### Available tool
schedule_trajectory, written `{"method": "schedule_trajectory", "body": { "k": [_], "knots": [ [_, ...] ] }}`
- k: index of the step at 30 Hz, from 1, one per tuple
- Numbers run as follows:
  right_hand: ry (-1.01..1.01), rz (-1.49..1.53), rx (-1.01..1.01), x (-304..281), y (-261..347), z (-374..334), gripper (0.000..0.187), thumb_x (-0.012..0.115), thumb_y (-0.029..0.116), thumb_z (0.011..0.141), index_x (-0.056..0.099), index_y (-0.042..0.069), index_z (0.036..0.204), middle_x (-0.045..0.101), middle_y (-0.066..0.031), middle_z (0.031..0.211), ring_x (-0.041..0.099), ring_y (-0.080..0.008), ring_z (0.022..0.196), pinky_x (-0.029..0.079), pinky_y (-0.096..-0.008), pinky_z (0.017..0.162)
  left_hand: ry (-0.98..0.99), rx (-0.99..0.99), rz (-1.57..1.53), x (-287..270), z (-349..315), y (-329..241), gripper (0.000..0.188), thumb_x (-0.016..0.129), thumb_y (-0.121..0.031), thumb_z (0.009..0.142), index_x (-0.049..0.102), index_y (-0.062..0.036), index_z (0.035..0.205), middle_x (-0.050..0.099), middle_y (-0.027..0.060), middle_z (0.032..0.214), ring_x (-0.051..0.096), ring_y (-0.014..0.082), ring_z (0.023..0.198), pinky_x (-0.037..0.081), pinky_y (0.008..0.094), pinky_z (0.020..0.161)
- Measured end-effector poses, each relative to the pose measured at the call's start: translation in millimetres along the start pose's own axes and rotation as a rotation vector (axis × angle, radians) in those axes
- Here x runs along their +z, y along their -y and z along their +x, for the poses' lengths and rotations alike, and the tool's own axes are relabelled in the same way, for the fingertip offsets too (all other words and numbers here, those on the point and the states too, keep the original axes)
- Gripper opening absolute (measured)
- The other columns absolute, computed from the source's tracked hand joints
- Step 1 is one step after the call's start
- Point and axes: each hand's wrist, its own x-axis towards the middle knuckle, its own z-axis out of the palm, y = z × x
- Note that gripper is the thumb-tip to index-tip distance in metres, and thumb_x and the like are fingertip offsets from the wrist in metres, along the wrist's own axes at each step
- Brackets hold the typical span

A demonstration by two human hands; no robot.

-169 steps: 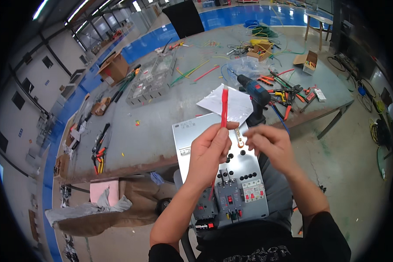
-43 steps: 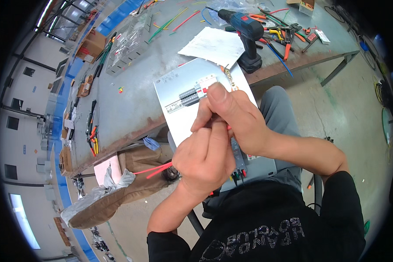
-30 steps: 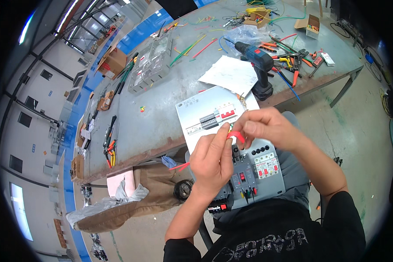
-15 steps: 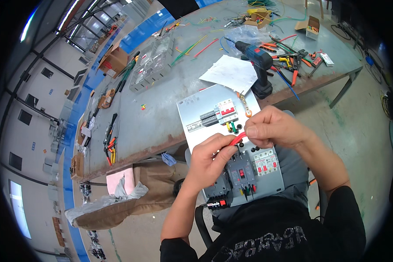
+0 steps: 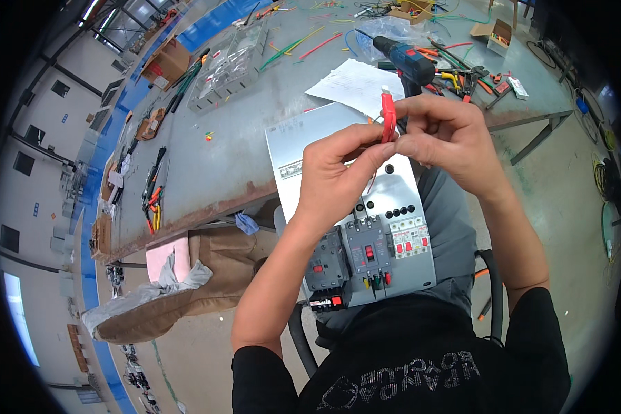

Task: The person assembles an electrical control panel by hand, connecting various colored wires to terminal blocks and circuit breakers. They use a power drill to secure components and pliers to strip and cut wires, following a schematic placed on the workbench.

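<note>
Above a pale metal mounting plate (image 5: pixel 285 143) on my lap, both hands are raised close together around red wires (image 5: pixel 388 119). The wires stand upright, bunched, with a pale metallic end at the top. My left hand (image 5: pixel 338 169) pinches them low down, between thumb and fingers. From the other side my right hand (image 5: pixel 452 141) is closed with its fingertips at the wires; its exact grip is partly hidden. Below the hands, the plate carries a dark moulded-case breaker (image 5: pixel 368 250), a dark contactor (image 5: pixel 324 261) and a row of small white breakers (image 5: pixel 408 243). My hands cover the plate's upper part.
Behind the plate stands a grey metal table (image 5: pixel 221 162) with a rusty front edge. Paper sheets (image 5: pixel 345 84), a cordless drill (image 5: pixel 407 61), several pliers (image 5: pixel 455 76) and a clear compartment box (image 5: pixel 231 69) lie on it. A chair with brown cloth (image 5: pixel 207 290) is at the left.
Both hands have risen from low over the plate, bringing the red wires from a slanting to an upright position. The view has shifted slightly.
</note>
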Motion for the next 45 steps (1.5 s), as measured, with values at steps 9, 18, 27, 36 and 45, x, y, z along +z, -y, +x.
{"method": "schedule_trajectory", "body": {
  "k": [9,18,27,36,45],
  "knots": [
    [-0.018,-0.182,-0.171,12.3,-10.7,14.4,0.014,0.079,0.008,0.094,0.078,-0.003,0.103,0.07,-0.0042,0.086,0.064,-0.0077,0.074,0.048,-0.0255,0.064,-0.079,0.057,0.067,-0.2,-3.1,26.2,0.019,0.072,0.0,0.101,0.073,0.0061,0.119,0.075,0.0054,0.101,0.07,0.0099,0.093,0.057,0.0255,0.079],
    [0.053,-0.215,-0.174,12.1,-22.2,14.6,0.014,0.082,0.01,0.092,0.079,0.0,0.102,0.068,-0.0033,0.082,0.062,-0.0091,0.073,0.047,-0.0261,0.064,-0.093,0.098,0.126,-3.5,-11.5,44.9,0.018,0.073,0.0,0.1,0.074,0.0057,0.118,0.075,0.006,0.102,0.07,0.0107,0.093,0.057,0.0261,0.08],
    [0.085,-0.267,-0.22,12.2,-22.4,16.5,0.014,0.083,0.011,0.091,0.081,0.002,0.102,0.068,-0.0035,0.083,0.061,-0.0105,0.074,0.048,-0.0275,0.066,-0.203,0.095,0.119,2.7,-18.0,41.9,0.017,0.077,-0.001,0.092,0.077,0.0018,0.109,0.078,0.0106,0.098,0.074,0.0189,0.089,0.057,0.0308,0.081],
    [0.124,-0.266,-0.162,12.1,-42.7,2.1,0.015,0.084,0.01,0.088,0.079,0.001,0.1,0.066,-0.0054,0.085,0.061,-0.0171,0.08,0.046,-0.0319,0.069,-0.115,0.018,0.113,4.8,-40.6,66.3,0.021,0.074,-0.002,0.1,0.074,0.0036,0.12,0.074,0.0052,0.106,0.068,0.0102,0.093,0.055,0.0251,0.079],
    [0.168,-0.385,-0.12,17.5,-109.1,-18.9,0.021,0.083,0.015,0.089,0.08,0.007,0.109,0.068,-0.0105,0.091,0.067,-0.0244,0.081,0.053,-0.0355,0.072,-0.004,-0.393,0.024,1.6,-56.7,107.2,0.025,0.074,-0.007,0.099,0.074,0.0021,0.122,0.076,0.0103,0.109,0.073,0.017,0.096,0.059,0.0299,0.087]
  ]
}}
